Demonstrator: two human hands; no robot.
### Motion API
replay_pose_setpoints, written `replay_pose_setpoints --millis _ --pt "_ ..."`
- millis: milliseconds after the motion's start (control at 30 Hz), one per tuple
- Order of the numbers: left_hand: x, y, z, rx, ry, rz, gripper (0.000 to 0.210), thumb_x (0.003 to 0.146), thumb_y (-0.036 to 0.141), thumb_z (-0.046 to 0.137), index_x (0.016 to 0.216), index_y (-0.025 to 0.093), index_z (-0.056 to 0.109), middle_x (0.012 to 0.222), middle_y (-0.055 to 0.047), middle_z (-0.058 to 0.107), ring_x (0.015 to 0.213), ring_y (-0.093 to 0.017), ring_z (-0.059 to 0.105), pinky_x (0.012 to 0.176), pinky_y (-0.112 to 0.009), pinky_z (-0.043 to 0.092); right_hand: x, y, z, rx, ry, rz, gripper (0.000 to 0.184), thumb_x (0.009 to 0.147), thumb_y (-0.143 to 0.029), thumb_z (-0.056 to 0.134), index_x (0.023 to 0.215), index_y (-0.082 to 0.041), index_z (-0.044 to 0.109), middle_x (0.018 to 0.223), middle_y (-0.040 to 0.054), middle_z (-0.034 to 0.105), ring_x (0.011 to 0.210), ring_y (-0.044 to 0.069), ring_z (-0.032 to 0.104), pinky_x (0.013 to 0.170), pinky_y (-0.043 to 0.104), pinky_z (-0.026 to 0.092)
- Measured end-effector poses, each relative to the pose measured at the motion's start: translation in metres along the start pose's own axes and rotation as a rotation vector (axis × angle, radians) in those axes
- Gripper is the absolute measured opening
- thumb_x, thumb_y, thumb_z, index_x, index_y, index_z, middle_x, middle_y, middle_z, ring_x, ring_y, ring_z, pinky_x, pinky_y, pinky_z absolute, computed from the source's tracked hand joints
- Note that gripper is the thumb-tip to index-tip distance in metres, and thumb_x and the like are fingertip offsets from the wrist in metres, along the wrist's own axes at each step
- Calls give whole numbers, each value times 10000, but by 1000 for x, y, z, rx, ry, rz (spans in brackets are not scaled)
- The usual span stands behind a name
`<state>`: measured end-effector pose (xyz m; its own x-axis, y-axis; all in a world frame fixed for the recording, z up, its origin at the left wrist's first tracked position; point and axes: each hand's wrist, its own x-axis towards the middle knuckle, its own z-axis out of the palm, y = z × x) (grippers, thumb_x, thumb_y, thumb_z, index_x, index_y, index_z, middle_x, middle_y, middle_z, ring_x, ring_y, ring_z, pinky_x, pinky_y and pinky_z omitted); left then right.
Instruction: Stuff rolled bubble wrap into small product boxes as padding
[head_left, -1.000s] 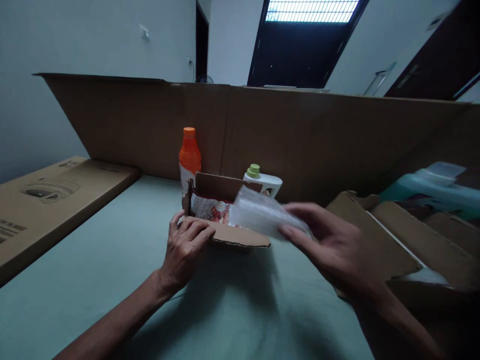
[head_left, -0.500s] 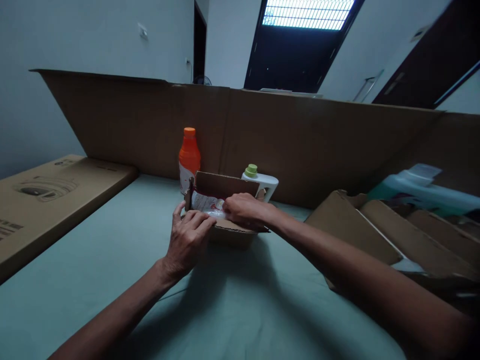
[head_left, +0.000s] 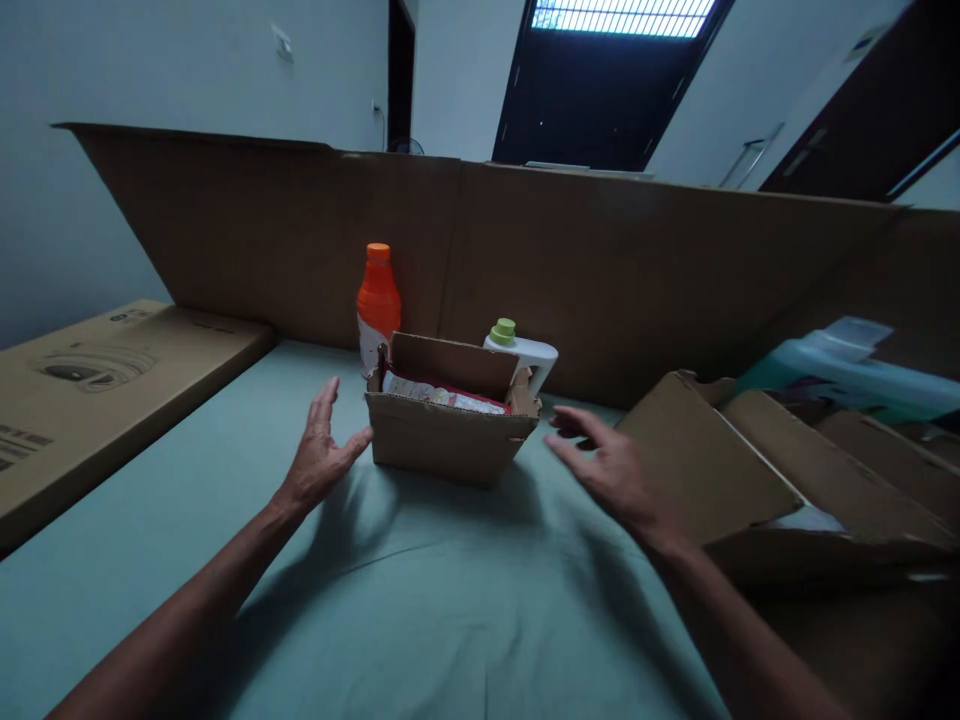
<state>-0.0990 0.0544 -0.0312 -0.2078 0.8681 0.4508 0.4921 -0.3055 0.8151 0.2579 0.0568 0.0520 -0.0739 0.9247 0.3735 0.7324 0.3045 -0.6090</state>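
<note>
A small open cardboard box point(head_left: 442, 440) stands upright on the pale green sheet. Inside it, a red and white packet point(head_left: 442, 393) shows above the front wall; its lower part is hidden. To the left of the box is my left hand point(head_left: 322, 450), fingers stretched and thumb close to the box's corner. My right hand point(head_left: 604, 465) hovers off the box's right side with fingers apart and slightly curled, holding nothing. Behind the box stand an orange bottle point(head_left: 379, 300) and a white jug with a green cap point(head_left: 525, 350), both partly covered by it.
A flat printed carton point(head_left: 112, 385) lies at the left. On the right, a larger open cardboard box point(head_left: 697, 450) holds a bottle of green liquid point(head_left: 817, 365). A tall cardboard panel point(head_left: 637, 270) spans the back.
Both hands have let go of the small box and moved apart to either side. The right hand came out of its opening, and the front flap now stands up rather than folded outward.
</note>
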Motion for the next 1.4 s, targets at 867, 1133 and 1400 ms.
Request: replay_pose_setpoints --millis 867,1133,1400 --pt "-96 45 -90 -394 148 -280 696 851 612 671 1405 202 571 1389 -97 637 1337 -307 519 1192 -483 329 -86 -109 79 248 -243 -86 433 844 -269 645 1264 -209 561 1159 94 712 1040 254 663 873 385 528" --pt "-129 75 -45 -456 5 -233 627 890 571 658 1393 201 599 1363 -96 655 1338 -298 526 1145 -403 395 -144 -74 24 173 -32 -66 311 862 -334 636 1153 -227 612 1037 77 699 974 271 655 855 435 542" --pt "-120 95 -65 -429 134 -182 612 903 601 625 1389 230 584 1414 -84 618 1340 -281 519 1202 -415 324 -136 -97 22 175 38 -213 458 889 -357 631 1322 -221 568 1225 126 668 1116 307 615 915 481 537"
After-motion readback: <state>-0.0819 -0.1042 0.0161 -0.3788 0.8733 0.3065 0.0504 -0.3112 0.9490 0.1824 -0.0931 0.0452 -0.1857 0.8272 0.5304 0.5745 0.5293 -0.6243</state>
